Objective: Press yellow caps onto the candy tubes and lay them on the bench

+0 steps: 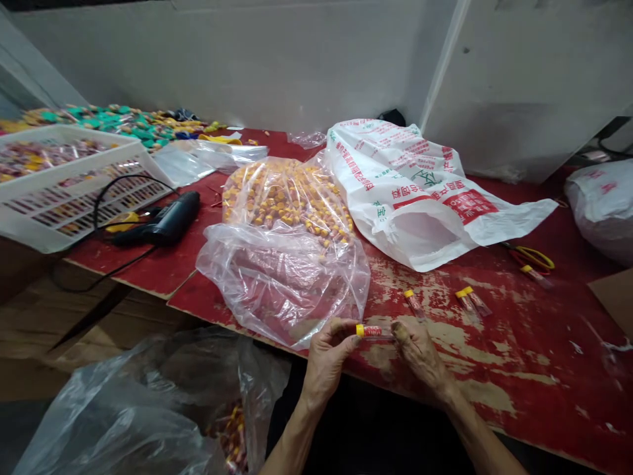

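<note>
A small clear tube [373, 332] with a yellow cap and a red printed label lies level between my hands, above the front edge of the table. My left hand [327, 359] pinches its capped end with thumb and finger. At the other end, my right hand [419, 353] has its fingers closed on the clear tip. Just beyond my right hand lies another yellow-capped tube [414, 303], with a pair of similar tubes [473, 302] farther right. A clear plastic bag [291, 264] full of yellow-capped pieces spreads out beyond my left hand.
A white printed sack [410, 185] lies behind. Yellow-handled pliers [534, 256] and one more tube [537, 276] are at right. To the left are a black heat gun [173, 216] with its cord and a white basket [74, 191]. Another plastic bag [148, 402] hangs below the table [494, 389].
</note>
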`<state>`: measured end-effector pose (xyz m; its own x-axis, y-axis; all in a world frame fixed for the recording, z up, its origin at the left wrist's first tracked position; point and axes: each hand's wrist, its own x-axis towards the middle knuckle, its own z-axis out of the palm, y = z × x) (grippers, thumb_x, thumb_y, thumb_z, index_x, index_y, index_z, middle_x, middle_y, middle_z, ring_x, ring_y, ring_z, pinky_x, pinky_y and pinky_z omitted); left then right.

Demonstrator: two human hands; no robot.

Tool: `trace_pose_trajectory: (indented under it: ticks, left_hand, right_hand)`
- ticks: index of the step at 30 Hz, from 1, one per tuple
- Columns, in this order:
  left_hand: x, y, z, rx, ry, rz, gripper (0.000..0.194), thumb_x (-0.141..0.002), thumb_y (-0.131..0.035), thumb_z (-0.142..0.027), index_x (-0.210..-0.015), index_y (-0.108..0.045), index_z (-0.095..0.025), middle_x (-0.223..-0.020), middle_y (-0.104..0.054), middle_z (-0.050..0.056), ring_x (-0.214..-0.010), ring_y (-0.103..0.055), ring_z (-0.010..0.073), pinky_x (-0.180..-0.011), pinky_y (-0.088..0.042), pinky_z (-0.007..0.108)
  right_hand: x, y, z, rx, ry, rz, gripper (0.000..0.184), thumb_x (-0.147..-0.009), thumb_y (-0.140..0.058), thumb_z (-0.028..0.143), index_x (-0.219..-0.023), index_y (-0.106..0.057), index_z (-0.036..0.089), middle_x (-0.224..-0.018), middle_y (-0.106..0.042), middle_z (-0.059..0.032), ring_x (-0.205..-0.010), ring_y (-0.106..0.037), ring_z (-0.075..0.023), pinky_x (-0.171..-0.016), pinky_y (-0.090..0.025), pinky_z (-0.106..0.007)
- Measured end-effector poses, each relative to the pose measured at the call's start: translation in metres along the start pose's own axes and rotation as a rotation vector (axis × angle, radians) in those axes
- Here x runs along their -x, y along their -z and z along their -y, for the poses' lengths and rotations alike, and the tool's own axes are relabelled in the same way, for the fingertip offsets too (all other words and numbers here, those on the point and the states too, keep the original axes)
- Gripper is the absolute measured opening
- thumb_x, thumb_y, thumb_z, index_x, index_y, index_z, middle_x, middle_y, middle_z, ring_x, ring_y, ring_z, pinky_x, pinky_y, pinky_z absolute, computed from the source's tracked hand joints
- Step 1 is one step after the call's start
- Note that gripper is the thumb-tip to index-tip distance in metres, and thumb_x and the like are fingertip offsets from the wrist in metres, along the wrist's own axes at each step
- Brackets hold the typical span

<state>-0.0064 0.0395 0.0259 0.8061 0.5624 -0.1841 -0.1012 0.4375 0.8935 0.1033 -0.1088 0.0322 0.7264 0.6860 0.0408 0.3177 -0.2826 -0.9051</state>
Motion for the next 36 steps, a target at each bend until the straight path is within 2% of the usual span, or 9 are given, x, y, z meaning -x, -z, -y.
trace_pose_trajectory:
  ticks: [4, 7, 9, 13, 18, 23, 28, 33, 36]
  left_hand:
    - [-0.001, -0.002, 0.004, 0.004, 0.033, 0.005, 0.02, -0.064, -0.079, -0.023, -0.083, -0.072, -0.02, -0.081, -0.07, 0.0, -0.078, -0.061, 0.0127, -0.076, -0.046, 0.021]
    - [-0.001, -0.005, 0.007, -0.019, 0.039, 0.021, 0.02, -0.064, -0.079, -0.024, -0.082, -0.072, -0.019, -0.079, -0.068, 0.0, -0.076, -0.06, 0.0121, -0.072, -0.046, 0.02]
    - [-0.001, -0.006, 0.008, -0.033, 0.042, 0.032, 0.02, -0.064, -0.079, -0.024, -0.082, -0.072, -0.019, -0.078, -0.067, -0.001, -0.075, -0.059, 0.0117, -0.07, -0.046, 0.02]
    - [-0.001, -0.008, 0.01, -0.038, 0.044, 0.038, 0.02, -0.066, -0.078, -0.024, -0.084, -0.072, -0.019, -0.08, -0.068, 0.0, -0.077, -0.059, 0.0117, -0.073, -0.046, 0.02]
    - [-0.003, -0.01, 0.014, -0.045, 0.049, 0.068, 0.019, -0.066, -0.078, -0.024, -0.084, -0.072, -0.02, -0.078, -0.067, -0.002, -0.07, -0.058, 0.0092, -0.067, -0.045, 0.018]
    - [-0.005, -0.008, 0.018, -0.064, 0.042, 0.094, 0.019, -0.07, -0.076, -0.024, -0.088, -0.071, -0.021, -0.084, -0.066, -0.002, -0.081, -0.059, 0.0115, -0.077, -0.045, 0.02]
    - [-0.005, -0.009, 0.018, -0.117, 0.028, 0.096, 0.019, -0.069, -0.076, -0.024, -0.087, -0.072, -0.021, -0.082, -0.063, -0.002, -0.079, -0.058, 0.0111, -0.074, -0.045, 0.019]
    - [-0.004, -0.011, 0.014, -0.118, 0.04, 0.082, 0.018, -0.07, -0.075, -0.025, -0.087, -0.071, -0.02, -0.083, -0.066, -0.001, -0.081, -0.06, 0.0127, -0.077, -0.046, 0.021]
    - [-0.004, -0.01, 0.014, -0.105, 0.052, 0.083, 0.02, -0.069, -0.076, -0.025, -0.087, -0.071, -0.019, -0.083, -0.067, 0.0, -0.081, -0.06, 0.014, -0.077, -0.046, 0.023]
  right_hand:
    - [0.002, 0.003, -0.001, -0.074, -0.008, 0.054, 0.032, -0.088, -0.049, 0.049, -0.097, -0.058, 0.02, -0.082, -0.057, -0.0017, -0.072, -0.052, -0.0157, -0.06, -0.04, -0.024]
    - [0.003, 0.004, -0.005, -0.033, -0.014, 0.019, 0.043, -0.091, -0.039, 0.052, -0.068, -0.052, 0.019, -0.061, -0.046, 0.0013, -0.057, -0.043, -0.0133, -0.053, -0.034, -0.024]
    - [0.003, 0.005, -0.008, -0.05, -0.042, -0.024, 0.047, -0.092, -0.034, 0.054, -0.065, -0.05, 0.019, -0.058, -0.042, 0.0018, -0.054, -0.04, -0.013, -0.051, -0.033, -0.025]
    - [0.006, 0.006, -0.011, -0.119, -0.059, 0.021, 0.034, -0.086, -0.051, 0.05, -0.101, -0.057, 0.02, -0.086, -0.057, -0.0021, -0.075, -0.052, -0.0158, -0.063, -0.041, -0.024]
    - [0.009, 0.005, -0.02, -0.132, -0.105, -0.005, 0.049, -0.089, -0.037, 0.059, -0.064, -0.05, 0.018, -0.058, -0.042, 0.0023, -0.054, -0.039, -0.0121, -0.051, -0.032, -0.024]
    - [0.011, 0.005, -0.022, -0.217, -0.102, 0.008, 0.038, -0.084, -0.053, 0.053, -0.101, -0.056, 0.02, -0.082, -0.056, -0.0011, -0.071, -0.049, -0.0142, -0.061, -0.04, -0.023]
    - [0.011, 0.003, -0.022, -0.151, -0.148, -0.059, 0.05, -0.088, -0.037, 0.061, -0.064, -0.049, 0.018, -0.056, -0.037, 0.0037, -0.051, -0.034, -0.0106, -0.047, -0.03, -0.023]
    - [0.012, 0.004, -0.021, -0.225, -0.132, -0.033, 0.04, -0.083, -0.054, 0.051, -0.108, -0.053, 0.02, -0.093, -0.056, -0.0027, -0.072, -0.05, -0.0136, -0.061, -0.041, -0.022]
    - [0.013, 0.004, -0.019, -0.18, -0.155, -0.008, 0.04, -0.085, -0.047, 0.057, -0.079, -0.054, 0.018, -0.068, -0.047, 0.0015, -0.059, -0.042, -0.0117, -0.054, -0.035, -0.022]
